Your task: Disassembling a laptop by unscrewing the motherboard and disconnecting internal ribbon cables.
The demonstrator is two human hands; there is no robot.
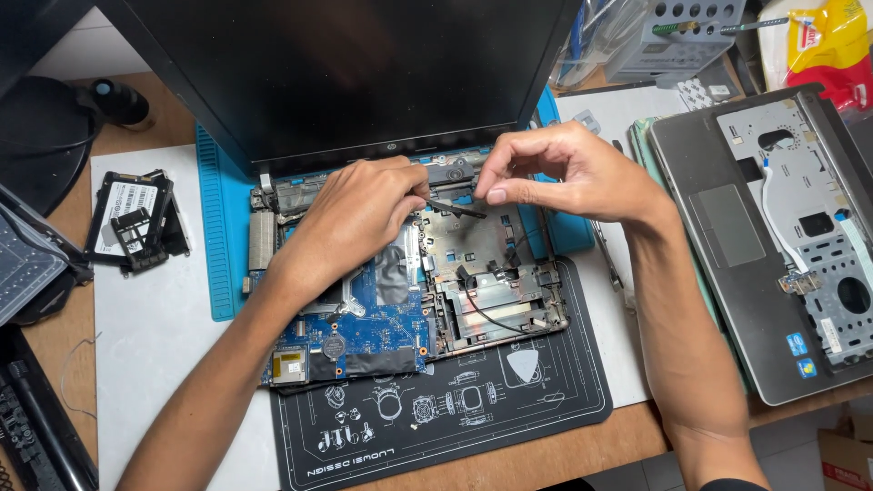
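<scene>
Above the blue motherboard (364,332), left hand (350,223) and right hand (568,173) pinch a black strip (457,209).

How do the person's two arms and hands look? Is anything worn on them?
Both forearms are bare, and so are the left hand and the right hand: no gloves, rings, watch or wristband show. Only a dark sleeve edge appears high on the right arm, at the bottom of the picture.

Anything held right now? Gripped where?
A thin dark strip over the open laptop: left hand and right hand each pinch one end.
</scene>
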